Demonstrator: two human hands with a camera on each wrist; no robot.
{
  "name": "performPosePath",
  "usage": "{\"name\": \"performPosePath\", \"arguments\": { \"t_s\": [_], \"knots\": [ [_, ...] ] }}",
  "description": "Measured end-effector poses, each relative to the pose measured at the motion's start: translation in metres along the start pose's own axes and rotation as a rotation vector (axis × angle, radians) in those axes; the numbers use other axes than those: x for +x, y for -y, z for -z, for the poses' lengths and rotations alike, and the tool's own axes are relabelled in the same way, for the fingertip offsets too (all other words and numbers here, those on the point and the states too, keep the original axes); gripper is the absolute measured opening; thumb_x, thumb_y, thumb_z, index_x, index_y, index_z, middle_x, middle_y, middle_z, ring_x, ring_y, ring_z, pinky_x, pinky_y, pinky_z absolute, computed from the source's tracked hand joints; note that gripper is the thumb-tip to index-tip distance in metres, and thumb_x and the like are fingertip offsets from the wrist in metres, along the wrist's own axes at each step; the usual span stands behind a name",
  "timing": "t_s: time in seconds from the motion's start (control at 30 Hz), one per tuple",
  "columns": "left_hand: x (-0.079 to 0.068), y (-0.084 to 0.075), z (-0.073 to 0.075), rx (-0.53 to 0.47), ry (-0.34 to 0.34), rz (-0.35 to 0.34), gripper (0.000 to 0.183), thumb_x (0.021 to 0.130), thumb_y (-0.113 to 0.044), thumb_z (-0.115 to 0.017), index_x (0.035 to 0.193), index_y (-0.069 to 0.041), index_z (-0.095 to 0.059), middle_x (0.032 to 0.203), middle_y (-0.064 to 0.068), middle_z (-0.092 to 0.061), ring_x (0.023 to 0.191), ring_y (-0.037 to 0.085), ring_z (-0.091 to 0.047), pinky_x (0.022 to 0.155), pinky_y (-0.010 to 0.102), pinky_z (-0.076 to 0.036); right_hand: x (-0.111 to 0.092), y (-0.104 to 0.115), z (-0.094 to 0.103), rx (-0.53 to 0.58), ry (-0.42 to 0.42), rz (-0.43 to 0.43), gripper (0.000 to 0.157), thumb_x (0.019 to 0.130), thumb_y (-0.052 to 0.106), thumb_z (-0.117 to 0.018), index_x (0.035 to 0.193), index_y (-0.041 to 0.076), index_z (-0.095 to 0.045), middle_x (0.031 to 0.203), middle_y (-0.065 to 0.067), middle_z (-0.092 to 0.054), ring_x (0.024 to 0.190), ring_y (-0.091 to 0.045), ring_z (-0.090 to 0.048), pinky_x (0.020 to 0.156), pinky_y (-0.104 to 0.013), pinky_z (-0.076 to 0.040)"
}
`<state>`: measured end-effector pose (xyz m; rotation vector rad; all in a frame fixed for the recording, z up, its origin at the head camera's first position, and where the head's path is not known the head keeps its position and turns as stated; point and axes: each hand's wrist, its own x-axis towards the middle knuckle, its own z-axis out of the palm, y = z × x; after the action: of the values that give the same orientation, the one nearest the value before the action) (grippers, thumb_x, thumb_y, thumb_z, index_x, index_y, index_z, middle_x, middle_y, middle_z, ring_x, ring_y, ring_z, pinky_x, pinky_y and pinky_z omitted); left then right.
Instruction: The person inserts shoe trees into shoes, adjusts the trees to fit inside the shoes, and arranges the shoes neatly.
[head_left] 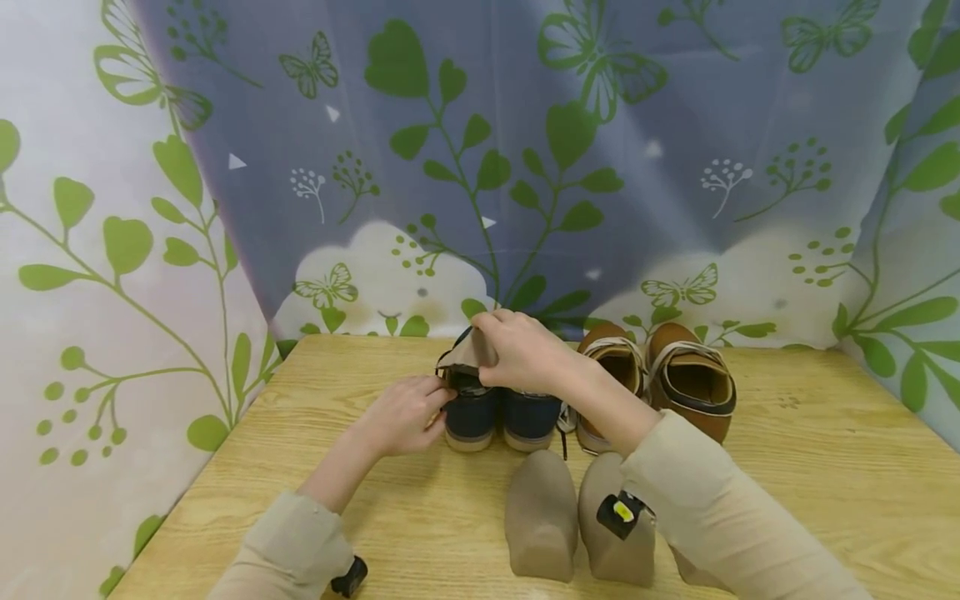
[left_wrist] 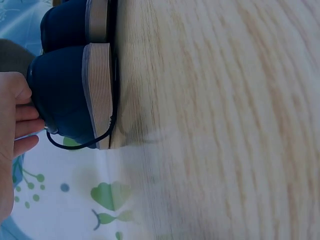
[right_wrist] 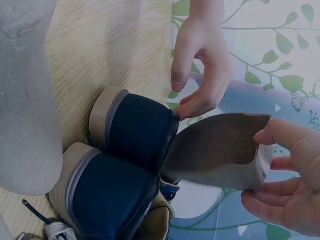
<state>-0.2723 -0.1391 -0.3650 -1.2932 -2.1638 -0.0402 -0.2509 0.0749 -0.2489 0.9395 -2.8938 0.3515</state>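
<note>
A pair of navy shoes stands side by side on the table, heels toward me. Over the left navy shoe, my right hand grips a grey-brown molded shoe insert by its squared end, thumb on one side and fingers on the other. The insert's rounded end points down into the shoe's opening. My left hand is at the same shoe's collar, fingers curled at the rim; its thumb stands apart in the right wrist view. The right navy shoe stands close alongside. A dark lace loops beside the left shoe's sole.
To the right stand two brown shoes with pale laces, a left one and a right one. Nearer me lie more grey-brown inserts, one partly under my right sleeve. A patterned curtain hangs behind the wooden table.
</note>
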Motion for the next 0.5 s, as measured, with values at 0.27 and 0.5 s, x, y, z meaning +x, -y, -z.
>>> {"name": "performPosePath", "arguments": {
  "t_s": [0.27, 0.5],
  "knots": [
    [0.0005, -0.0002, -0.0012, 0.005, -0.031, -0.009, 0.020, 0.076, -0.013, -0.065, 0.093, -0.002, -0.066, 0.084, 0.007, -0.060, 0.070, 0.019, -0.058, 0.064, 0.031, -0.050, 0.0010, -0.0014, -0.0012, 0.002, 0.007, -0.004, 0.058, 0.084, 0.024, -0.065, 0.135, 0.006, -0.044, 0.129, -0.013, -0.049, 0.116, -0.031, -0.047, 0.091, -0.041, -0.042],
    [0.0000, -0.0007, -0.0010, 0.001, -0.035, -0.014, 0.021, 0.076, -0.012, -0.066, 0.093, -0.002, -0.067, 0.086, 0.008, -0.061, 0.071, 0.019, -0.059, 0.064, 0.032, -0.050, 0.0050, 0.0005, -0.0029, -0.040, 0.008, 0.008, 0.057, 0.083, 0.023, -0.066, 0.133, 0.006, -0.047, 0.124, -0.013, -0.052, 0.111, -0.031, -0.051, 0.088, -0.039, -0.044]
  ]
}}
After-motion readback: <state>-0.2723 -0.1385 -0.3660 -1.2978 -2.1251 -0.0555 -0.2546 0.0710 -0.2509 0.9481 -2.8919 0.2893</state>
